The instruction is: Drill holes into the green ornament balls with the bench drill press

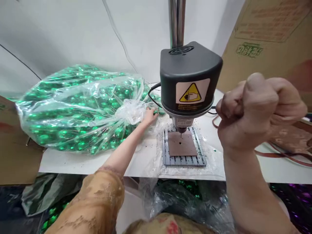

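My left hand [149,116] reaches forward to the open mouth of a clear plastic bag [80,107] full of shiny green beads; its fingertips are partly inside the plastic, so what they touch is hidden. My right hand [255,110] is raised close to the camera in a tight fist, gripping something I cannot make out, beside the dark grey head of a small bench drill press [190,81]. Under the drill bit lies a brown pad with a small hole [181,143] on a slotted metal base [202,159].
A white tabletop [97,162] carries the bag and the press. A chrome column [176,19] rises behind the head. Cardboard boxes [268,42] lean at the right, a brown strap [287,155] lies there. More bagged beads [185,191] sit under the table.
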Demonstrator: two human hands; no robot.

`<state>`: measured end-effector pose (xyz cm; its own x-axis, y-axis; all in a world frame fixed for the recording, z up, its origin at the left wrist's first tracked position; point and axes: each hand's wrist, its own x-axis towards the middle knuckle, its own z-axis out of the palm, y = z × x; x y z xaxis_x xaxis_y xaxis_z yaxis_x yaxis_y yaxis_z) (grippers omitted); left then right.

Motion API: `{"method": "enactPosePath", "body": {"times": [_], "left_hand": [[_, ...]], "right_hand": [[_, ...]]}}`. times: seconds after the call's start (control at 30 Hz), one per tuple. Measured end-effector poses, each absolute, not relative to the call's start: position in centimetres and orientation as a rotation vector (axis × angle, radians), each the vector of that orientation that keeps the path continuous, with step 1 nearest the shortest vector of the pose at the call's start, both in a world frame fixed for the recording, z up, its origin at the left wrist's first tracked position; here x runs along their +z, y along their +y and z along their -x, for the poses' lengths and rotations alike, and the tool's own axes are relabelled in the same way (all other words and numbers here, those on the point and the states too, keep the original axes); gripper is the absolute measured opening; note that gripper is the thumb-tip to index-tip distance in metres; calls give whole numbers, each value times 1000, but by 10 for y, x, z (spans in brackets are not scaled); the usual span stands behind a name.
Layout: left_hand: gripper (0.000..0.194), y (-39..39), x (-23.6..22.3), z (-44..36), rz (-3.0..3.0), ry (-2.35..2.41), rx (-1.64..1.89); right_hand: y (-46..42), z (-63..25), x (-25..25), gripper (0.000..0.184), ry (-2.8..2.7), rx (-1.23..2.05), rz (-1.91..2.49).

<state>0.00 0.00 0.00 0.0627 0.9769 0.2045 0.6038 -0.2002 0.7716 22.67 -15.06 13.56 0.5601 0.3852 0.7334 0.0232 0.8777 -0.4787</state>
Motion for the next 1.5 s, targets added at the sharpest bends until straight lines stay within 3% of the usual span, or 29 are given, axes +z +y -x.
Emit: {"method": "enactPosePath", "body": {"times": [0.17,0.33,0.6,1.03,1.5], "left_hand": [[27,-37,-3,15,-1470,1352,1057],[43,-78,-7,10,-917,949,1165],[61,-116,-36,-25,-1175,918,1165],[67,-123,-62,-42,-1360,881,1143],[66,-126,-60,-51,-1528,874,1112]], "right_hand": [[-146,-228,131,51,-963,184,443],[-146,-228,131,48,-948,186,456],[-149,-229,129,47,-975,186,479],[-144,-228,127,49,-976,175,451],[-144,-227,125,53,-964,161,456]]}}
